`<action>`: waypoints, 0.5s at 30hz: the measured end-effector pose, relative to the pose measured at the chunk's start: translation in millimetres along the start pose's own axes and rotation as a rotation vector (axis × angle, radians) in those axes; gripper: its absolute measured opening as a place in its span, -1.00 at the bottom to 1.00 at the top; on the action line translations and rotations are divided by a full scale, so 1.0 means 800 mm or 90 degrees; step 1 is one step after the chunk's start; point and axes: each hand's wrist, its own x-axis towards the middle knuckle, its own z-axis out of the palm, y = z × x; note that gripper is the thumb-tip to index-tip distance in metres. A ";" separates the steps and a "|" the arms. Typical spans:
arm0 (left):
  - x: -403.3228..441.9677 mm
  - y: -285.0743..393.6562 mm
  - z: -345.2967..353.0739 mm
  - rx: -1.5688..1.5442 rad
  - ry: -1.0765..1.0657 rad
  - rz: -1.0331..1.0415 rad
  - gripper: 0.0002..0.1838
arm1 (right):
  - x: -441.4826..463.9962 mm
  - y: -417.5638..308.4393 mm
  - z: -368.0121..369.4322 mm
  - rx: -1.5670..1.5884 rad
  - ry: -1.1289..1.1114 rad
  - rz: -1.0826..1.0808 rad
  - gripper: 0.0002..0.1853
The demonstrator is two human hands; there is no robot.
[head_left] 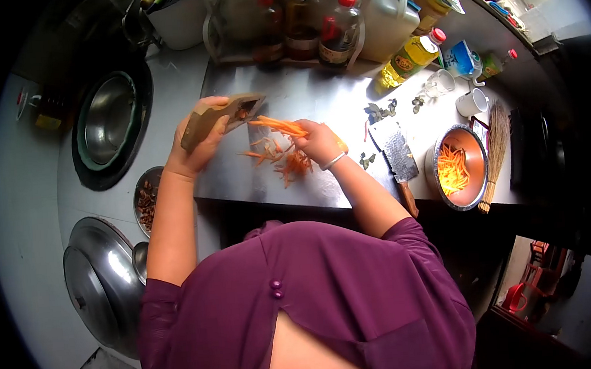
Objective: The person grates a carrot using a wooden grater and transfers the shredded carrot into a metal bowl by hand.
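At the far side, red-capped bottles (339, 39) stand left of an oil bottle (405, 63). Right, a mug (472, 104) sits near a brush (497, 151); left, a basin (111, 119) lies beyond a lid (116, 268).

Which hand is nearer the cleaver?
Right. The right hand, holding carrot shreds, is left of the cleaver; the left hand is much farther left.

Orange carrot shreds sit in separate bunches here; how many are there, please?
3: a held bunch in the right hand, a loose pile on the shiny metal countertop, and a heap inside the round, grey-rimmed bowl. More may be hidden behind the right hand.
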 end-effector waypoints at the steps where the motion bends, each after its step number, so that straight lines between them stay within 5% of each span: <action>1: 0.003 0.000 0.000 -0.004 -0.012 0.008 -0.71 | -0.001 0.017 -0.006 0.140 0.009 0.012 -0.73; 4: 0.005 -0.006 -0.001 0.014 -0.007 -0.010 -0.71 | -0.025 0.036 -0.056 0.440 0.041 -0.033 -0.73; 9: 0.012 -0.003 0.009 0.010 0.005 -0.007 -0.73 | -0.089 0.036 -0.179 0.361 0.241 -0.182 -0.72; 15: 0.022 0.004 0.023 0.047 0.017 -0.002 -0.76 | -0.189 0.089 -0.309 0.307 0.513 -0.201 -0.74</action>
